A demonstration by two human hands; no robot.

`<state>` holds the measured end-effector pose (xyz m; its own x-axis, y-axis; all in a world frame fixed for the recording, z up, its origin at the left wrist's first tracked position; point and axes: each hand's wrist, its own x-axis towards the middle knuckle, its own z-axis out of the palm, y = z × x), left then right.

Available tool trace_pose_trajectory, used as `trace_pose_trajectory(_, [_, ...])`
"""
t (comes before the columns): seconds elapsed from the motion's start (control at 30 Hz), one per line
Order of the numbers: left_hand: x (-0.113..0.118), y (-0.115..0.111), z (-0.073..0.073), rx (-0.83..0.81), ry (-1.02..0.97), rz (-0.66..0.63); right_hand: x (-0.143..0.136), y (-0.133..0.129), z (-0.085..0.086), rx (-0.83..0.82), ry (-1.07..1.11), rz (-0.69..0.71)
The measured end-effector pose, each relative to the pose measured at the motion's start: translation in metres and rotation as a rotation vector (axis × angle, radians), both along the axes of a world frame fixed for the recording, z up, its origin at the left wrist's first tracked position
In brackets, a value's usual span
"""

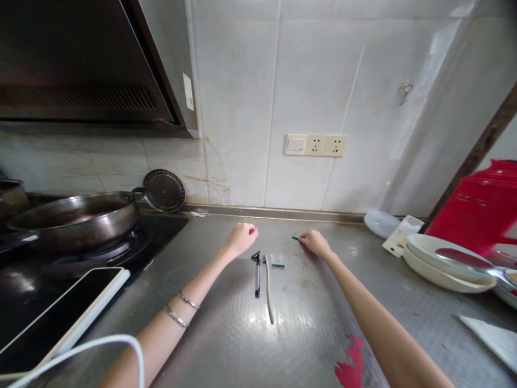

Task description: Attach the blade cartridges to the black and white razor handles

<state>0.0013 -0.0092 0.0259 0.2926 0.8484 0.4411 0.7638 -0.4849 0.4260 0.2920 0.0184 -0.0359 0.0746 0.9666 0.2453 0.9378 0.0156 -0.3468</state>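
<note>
My right hand (316,243) is low over the metal counter, its fingers pinching a small dark green strip (296,238) that looks like a razor blade cartridge. To the left, my left hand (242,238) is curled into a fist, with nothing showing between its fingers. Just below that fist lies a razor (257,277) with a black and white handle and a dark green head. Beside it rests a long white handle (270,296), its grey end pointing toward the wall. A small clear plastic case (277,260) with a dark green edge lies between my hands.
On the left, a steel pan (81,221) sits on the black stove (165,237), and a phone (64,318) with a white cable stands nearer. White bowls (428,269), a small box (403,235) and a red jug (472,205) stand right. Wall sockets (326,145) are behind.
</note>
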Motion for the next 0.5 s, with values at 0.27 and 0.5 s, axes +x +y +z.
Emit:
trace_pose_trajectory(0.27, [0.003,0.006,-0.009,-0.127,-0.146,-0.106,-0.013,-0.005,0.013,0.098,0.15,0.055])
trace_pose_trajectory(0.5, [0.013,-0.001,-0.009,-0.418,-0.376,-0.275,-0.055,-0.038,0.053,0.065,0.61,0.335])
